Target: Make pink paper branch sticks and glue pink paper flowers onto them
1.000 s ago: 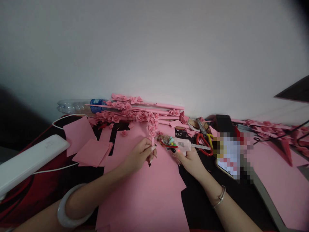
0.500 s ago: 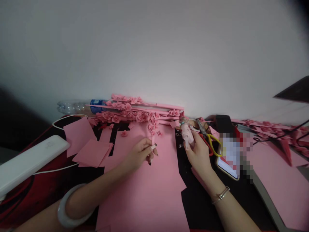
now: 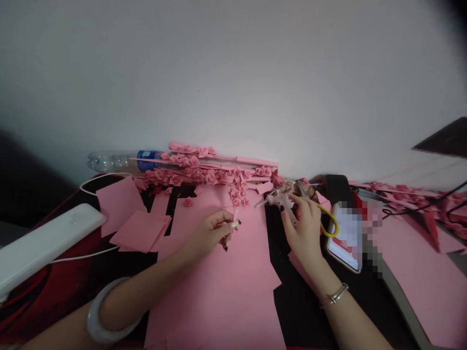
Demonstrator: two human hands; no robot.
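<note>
My left hand [image 3: 221, 228] pinches the thin stem of a pink paper flower sprig [image 3: 239, 192] above large pink paper sheets [image 3: 222, 291]. Small folded flowers sit at the upper end of that stem. On the right, a pale pink glue gun [image 3: 280, 198] lies on its side, its nozzle pointing left. My right hand [image 3: 303, 221] rests over its rear part with the fingers spread apart. Scissors with a yellow handle [image 3: 333, 227] are partly hidden beside my right hand.
Finished flower branches [image 3: 215, 175] lie along the wall beside a plastic bottle [image 3: 113, 161]. Square pink papers [image 3: 138, 231] and a white power strip [image 3: 51, 245] are at the left. A phone [image 3: 343, 243] and more pink sheets [image 3: 419, 272] are at the right.
The glue gun went from upright in my right hand to lying on its side, and my right fingers have loosened. My left hand and the sprig have shifted slightly right.
</note>
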